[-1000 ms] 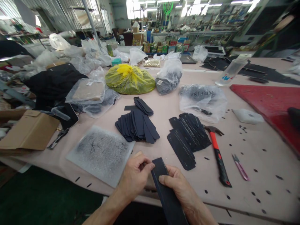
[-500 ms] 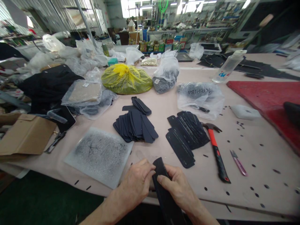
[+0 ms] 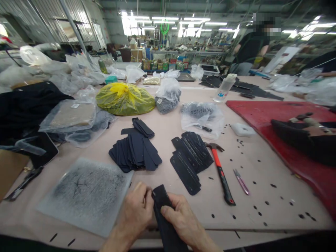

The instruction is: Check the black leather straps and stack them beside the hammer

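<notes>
My left hand [image 3: 136,211] and my right hand [image 3: 181,220] both grip one long dark strip [image 3: 164,218] at the table's near edge, fingers pinched on its upper end. Just beyond lie a fanned pile of dark blue strips [image 3: 135,150] and a pile of black punched strips [image 3: 190,155]. A scuffed grey cutting pad [image 3: 84,192] lies to the left of my hands.
A red-handled hammer [image 3: 222,175] and small pink snips [image 3: 241,176] lie right of the piles. A yellow bag [image 3: 124,99], clear plastic bags [image 3: 202,117], a bottle [image 3: 223,89] and a red mat [image 3: 283,119] stand farther back. A person [image 3: 249,49] stands at the far side.
The view has swung to the right and up, showing more of the red mat and the person. My hands keep hold of the strip, now lower and farther left in view.
</notes>
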The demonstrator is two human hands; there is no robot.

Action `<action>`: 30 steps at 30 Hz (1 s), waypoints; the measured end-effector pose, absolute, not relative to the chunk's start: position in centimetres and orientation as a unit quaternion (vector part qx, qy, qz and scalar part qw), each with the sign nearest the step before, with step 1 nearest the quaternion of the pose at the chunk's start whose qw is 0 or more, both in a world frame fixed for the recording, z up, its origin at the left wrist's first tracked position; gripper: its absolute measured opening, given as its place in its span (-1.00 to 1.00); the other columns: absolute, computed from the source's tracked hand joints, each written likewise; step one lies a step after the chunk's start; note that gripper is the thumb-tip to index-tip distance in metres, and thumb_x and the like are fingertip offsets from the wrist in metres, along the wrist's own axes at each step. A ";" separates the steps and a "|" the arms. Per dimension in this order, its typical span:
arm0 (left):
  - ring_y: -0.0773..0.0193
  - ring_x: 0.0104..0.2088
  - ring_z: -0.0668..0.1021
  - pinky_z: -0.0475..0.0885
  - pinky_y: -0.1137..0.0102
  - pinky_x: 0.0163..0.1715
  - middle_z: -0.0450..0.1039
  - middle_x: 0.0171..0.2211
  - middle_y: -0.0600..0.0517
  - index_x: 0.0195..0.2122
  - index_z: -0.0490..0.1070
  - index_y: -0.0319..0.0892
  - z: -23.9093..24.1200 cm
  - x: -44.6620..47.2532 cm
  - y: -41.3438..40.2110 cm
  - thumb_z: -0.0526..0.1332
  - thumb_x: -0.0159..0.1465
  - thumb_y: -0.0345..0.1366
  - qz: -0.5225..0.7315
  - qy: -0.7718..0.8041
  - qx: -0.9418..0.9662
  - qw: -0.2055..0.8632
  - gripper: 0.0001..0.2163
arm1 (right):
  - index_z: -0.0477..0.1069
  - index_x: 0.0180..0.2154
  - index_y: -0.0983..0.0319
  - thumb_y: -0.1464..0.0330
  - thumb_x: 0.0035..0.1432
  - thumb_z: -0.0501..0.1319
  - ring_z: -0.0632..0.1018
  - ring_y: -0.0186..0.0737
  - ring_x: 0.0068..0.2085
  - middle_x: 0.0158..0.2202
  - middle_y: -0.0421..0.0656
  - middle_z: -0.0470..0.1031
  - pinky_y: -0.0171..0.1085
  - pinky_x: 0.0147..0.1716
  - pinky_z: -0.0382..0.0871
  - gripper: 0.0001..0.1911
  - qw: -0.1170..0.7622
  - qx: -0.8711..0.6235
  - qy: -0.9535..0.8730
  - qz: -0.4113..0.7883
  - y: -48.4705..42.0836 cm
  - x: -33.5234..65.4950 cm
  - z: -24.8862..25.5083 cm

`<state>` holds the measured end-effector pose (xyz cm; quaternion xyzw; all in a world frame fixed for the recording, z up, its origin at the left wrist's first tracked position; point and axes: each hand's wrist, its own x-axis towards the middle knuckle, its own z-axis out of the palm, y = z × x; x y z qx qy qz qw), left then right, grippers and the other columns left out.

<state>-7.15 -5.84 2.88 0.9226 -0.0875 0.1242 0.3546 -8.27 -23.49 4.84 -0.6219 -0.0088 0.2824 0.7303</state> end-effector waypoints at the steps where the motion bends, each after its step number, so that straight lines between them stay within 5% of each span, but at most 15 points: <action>1: 0.21 -0.42 0.46 0.30 0.37 -0.40 0.37 -0.48 0.03 -0.43 0.36 -0.16 2.9 -6.5 -5.0 0.09 0.23 -0.38 0.122 -0.028 0.916 0.381 -0.88 | 0.40 -0.39 0.26 0.38 0.04 0.14 0.20 -0.39 -0.58 -0.59 -0.32 0.21 -0.41 -0.62 0.07 -0.90 0.730 -0.619 0.009 0.290 -23.8 -8.2 4.7; 4: 0.25 -0.53 0.42 0.25 0.43 -0.53 0.36 -0.56 0.09 -0.42 0.41 -0.16 3.4 -5.3 -1.3 0.20 0.17 -0.22 0.068 0.163 0.850 0.497 -0.87 | 0.43 -0.35 0.26 0.35 0.06 0.17 0.23 -0.39 -0.61 -0.60 -0.32 0.26 -0.41 -0.64 0.09 -0.87 0.732 -0.608 0.047 0.303 -25.7 -7.3 4.2; 7: 0.35 -0.62 0.33 0.12 0.50 -0.68 0.35 -0.57 0.14 -0.37 0.38 -0.17 3.9 -6.0 2.3 0.29 0.09 -0.15 -0.023 0.259 0.706 0.659 -0.79 | 0.46 -0.20 0.26 0.37 0.08 0.20 0.44 -0.27 -0.44 -0.45 -0.25 0.44 -0.36 -0.46 0.32 -0.79 0.711 -0.663 0.007 0.232 -28.1 -4.7 3.3; 12: 0.29 -0.43 0.48 0.33 0.48 -0.57 0.51 -0.34 0.01 -0.30 0.41 -0.20 3.3 -9.5 4.2 0.41 -0.09 -0.39 -0.066 0.315 0.542 0.776 -0.69 | 0.30 0.12 0.34 0.46 0.09 0.14 0.51 0.00 -0.07 -0.07 0.03 0.51 -0.09 -0.04 0.34 -0.49 0.403 -0.912 -0.050 0.063 -30.4 1.2 1.7; 15: 0.35 -0.48 0.44 0.31 0.49 -0.58 0.46 -0.42 0.08 -0.49 0.36 -0.19 2.1 -11.1 3.5 0.34 -0.14 -0.51 -0.064 0.337 0.479 0.808 -0.79 | 0.19 0.20 0.43 0.50 0.11 0.11 0.35 0.19 0.10 0.12 0.23 0.33 0.09 0.06 0.15 -0.41 0.302 -0.952 -0.048 -0.001 -29.3 3.2 1.6; 17: 0.38 -0.53 0.39 0.28 0.49 -0.59 0.39 -0.50 0.11 -0.57 0.31 -0.19 1.3 -11.8 2.7 0.30 -0.13 -0.52 -0.074 0.336 0.442 0.828 -0.82 | 0.23 0.18 0.36 0.52 0.12 0.11 0.27 0.18 0.15 0.20 0.17 0.24 0.06 0.08 0.08 -0.45 0.251 -0.963 -0.099 -0.025 -27.5 3.8 1.9; 23: 0.41 -0.62 0.32 0.15 0.52 -0.67 0.33 -0.57 0.08 -0.55 0.34 -0.21 -0.2 -12.2 0.8 0.31 -0.12 -0.39 -0.127 0.322 0.396 0.850 -0.85 | 0.46 -0.13 0.22 0.53 0.10 0.14 0.40 0.00 -0.05 -0.03 -0.01 0.46 -0.13 -0.05 0.13 -0.71 0.189 -0.949 -0.251 -0.004 -21.8 5.1 1.0; 30: 0.51 -0.74 0.20 -0.09 0.58 -0.77 0.26 -0.65 0.13 -0.53 0.27 -0.19 0.5 -11.3 0.0 0.39 -0.01 0.02 -0.155 0.308 0.430 0.835 -0.59 | 0.44 -0.40 0.28 0.53 0.12 0.10 0.46 -0.07 -0.23 -0.31 0.02 0.50 -0.17 -0.12 0.15 -0.84 0.264 -0.941 -0.210 0.002 -20.9 6.3 -1.4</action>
